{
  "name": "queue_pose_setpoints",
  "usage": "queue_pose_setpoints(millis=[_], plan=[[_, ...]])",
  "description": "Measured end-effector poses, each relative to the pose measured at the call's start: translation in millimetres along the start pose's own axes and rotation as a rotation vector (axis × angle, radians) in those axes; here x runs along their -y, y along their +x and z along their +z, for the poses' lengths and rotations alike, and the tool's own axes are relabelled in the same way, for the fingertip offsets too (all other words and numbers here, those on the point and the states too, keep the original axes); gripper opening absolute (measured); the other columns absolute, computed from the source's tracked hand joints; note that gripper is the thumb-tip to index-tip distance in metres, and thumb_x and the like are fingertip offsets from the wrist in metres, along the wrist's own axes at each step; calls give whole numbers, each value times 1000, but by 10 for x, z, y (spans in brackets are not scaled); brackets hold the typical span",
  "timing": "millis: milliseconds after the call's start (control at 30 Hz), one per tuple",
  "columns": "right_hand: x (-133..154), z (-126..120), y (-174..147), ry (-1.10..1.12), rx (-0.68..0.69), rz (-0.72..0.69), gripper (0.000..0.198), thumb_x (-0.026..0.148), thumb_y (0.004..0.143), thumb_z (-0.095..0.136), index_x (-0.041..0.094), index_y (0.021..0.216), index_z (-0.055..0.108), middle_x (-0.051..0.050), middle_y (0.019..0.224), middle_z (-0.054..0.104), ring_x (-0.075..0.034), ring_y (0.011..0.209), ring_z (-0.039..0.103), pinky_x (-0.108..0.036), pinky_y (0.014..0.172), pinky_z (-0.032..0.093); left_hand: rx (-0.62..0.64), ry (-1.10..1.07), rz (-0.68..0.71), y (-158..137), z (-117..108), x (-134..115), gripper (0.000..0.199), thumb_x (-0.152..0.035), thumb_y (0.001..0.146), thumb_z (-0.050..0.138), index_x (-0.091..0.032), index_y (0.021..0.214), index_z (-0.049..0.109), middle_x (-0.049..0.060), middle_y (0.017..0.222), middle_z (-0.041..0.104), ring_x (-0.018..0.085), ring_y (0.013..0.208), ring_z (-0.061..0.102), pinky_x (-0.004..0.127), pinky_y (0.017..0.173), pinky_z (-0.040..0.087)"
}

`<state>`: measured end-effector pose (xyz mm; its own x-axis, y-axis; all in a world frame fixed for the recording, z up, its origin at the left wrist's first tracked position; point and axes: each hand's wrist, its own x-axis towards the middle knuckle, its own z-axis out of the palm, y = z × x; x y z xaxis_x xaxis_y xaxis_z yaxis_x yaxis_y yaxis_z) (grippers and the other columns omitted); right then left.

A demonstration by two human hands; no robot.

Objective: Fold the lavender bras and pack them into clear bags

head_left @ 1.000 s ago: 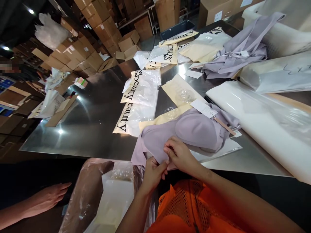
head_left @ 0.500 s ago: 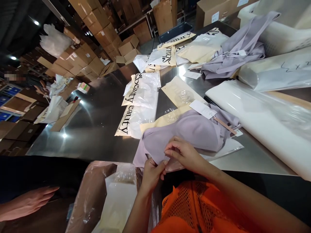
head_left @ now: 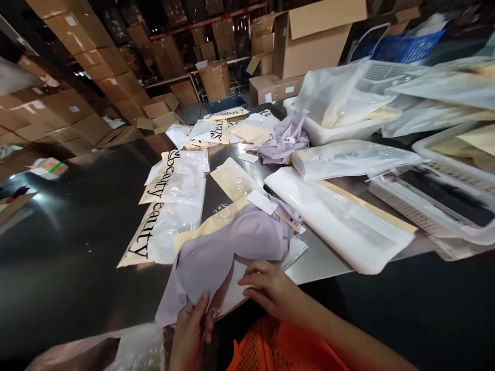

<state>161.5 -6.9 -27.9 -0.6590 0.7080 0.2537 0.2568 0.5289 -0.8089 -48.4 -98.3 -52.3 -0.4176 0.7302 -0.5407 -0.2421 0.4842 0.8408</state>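
A lilac bra with moulded cups lies at the table's front edge, over a cream and white plastic bag. My left hand pinches the bra's lower edge between thumb and fingers. Just right of it, my right hand hovers by the bag below the right cup, its fingers curved and apart with nothing between them. A white hang tag rests on the bra's far side. Left of the bra lie printed "beauty" bags, overlapping.
A rolled white plastic sheet or bag lies to the right. Farther back are another lilac garment and more printed bags. White baskets stand at right; cardboard boxes are stacked behind the metal table.
The view has swung right, bringing baskets into sight. My right hand has moved away from my left and opened off the bra's edge; my left still grips it.
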Motion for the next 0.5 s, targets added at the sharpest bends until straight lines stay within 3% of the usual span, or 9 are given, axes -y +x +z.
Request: queue_pose_setpoints(millis=[100, 200, 367, 500], plan=[[-92, -292, -92, -126, -84, 62, 23, 31, 96, 49, 27, 107, 69, -7, 100, 66, -21, 93, 65, -33, 81, 55, -8, -33, -58, -2, -4, 32, 64, -69, 53, 79, -20, 40, 40, -5, 32, 32, 5, 32, 24, 21, 37, 19], [-294, -636, 39, -269, -168, 141, 24, 26, 97, 47, 21, 99, 70, -8, 97, 67, -21, 90, 65, -33, 81, 53, -6, -88, -50, 13, 13, 23, 61, -67, 50, 81, -19, 48, 44, -8, 32, 31, 3, 32, 21, 20, 37, 13], [-671, -1171, 789, -590, -190, 436, 26, 22, 95, 47, 20, 108, 69, -8, 109, 68, -20, 96, 65, -29, 82, 48, -13, -65, -49, 50, 48, 9, 62, -72, 47, 79, -19, 51, 48, -8, 31, 30, 4, 31, 21, 20, 36, 10], [-858, -1243, 1442, -668, -103, 534, 23, 24, 93, 52, 17, 104, 70, -13, 113, 67, -25, 105, 64, -33, 83, 49, -32, 2, -15, 78, 8, 124, 57, -71, 55, 76, -18, 52, 55, -7, 31, 31, 6, 31, 26, 20, 36, 17]])
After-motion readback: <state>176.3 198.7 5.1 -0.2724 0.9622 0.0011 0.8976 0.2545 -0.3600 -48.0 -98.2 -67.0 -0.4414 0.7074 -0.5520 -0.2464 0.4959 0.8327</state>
